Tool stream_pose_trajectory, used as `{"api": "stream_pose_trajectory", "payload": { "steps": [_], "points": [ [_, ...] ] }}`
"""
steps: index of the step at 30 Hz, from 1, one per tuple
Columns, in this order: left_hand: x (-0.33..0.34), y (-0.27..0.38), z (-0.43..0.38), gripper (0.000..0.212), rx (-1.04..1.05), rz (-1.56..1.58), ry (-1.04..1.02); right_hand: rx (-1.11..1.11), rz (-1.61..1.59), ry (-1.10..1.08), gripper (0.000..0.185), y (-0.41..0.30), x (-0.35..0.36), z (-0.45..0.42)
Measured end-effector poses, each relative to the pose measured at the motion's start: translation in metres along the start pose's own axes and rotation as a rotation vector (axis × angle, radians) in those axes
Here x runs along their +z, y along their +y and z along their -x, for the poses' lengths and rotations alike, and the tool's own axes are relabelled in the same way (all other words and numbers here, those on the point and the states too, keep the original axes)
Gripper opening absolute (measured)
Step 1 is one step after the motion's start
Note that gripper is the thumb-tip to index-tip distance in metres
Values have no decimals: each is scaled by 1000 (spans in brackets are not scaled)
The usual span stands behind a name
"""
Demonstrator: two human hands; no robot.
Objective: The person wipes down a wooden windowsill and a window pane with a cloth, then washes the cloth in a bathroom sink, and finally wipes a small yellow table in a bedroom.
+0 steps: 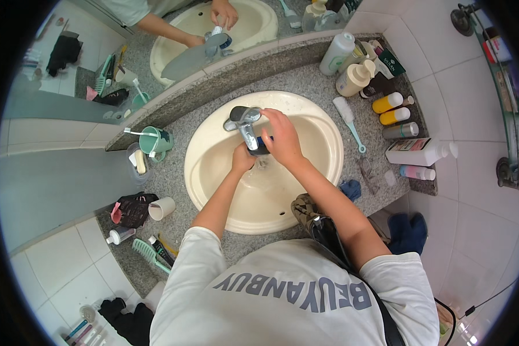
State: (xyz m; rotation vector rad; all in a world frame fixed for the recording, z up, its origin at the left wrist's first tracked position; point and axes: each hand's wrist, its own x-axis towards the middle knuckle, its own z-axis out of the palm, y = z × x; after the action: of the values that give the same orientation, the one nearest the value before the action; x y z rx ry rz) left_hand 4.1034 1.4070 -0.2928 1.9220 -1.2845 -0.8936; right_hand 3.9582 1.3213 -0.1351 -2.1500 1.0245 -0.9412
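A cream oval washbasin lies before me with a chrome mixer tap at its back. Under the spout is a small dark blue object, partly hidden by the tap; its kind is unclear. My left hand has its fingers around the left side of this object, partly behind the spout. My right hand is raised on the right of the tap, fingers apart, fingertips close to the lever end. Its thumb is near the blue object; whether they touch is unclear. Water appears to run below the spout.
Bottles and a pump dispenser line the right counter, with a pale blue-handled brush and eyeglasses. On the left are a green mug, soap, a white cup and a comb. A bag hangs at my front.
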Motion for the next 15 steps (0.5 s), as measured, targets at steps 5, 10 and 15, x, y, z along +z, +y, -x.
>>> {"api": "stream_pose_trajectory", "payload": {
  "steps": [5, 10, 15],
  "points": [
    [11, 17, -1, 27, -65, 97, 63, -108, 119, -79, 57, -8, -1, -4],
    [-14, 30, 11, 27, 75, -33, 116, -181, 159, -65, 63, 2, 0, -4],
    [-50, 36, 34, 29, 173, -159, 89, -135, 149, -17, 58, 3, 4, 3]
  ]
}}
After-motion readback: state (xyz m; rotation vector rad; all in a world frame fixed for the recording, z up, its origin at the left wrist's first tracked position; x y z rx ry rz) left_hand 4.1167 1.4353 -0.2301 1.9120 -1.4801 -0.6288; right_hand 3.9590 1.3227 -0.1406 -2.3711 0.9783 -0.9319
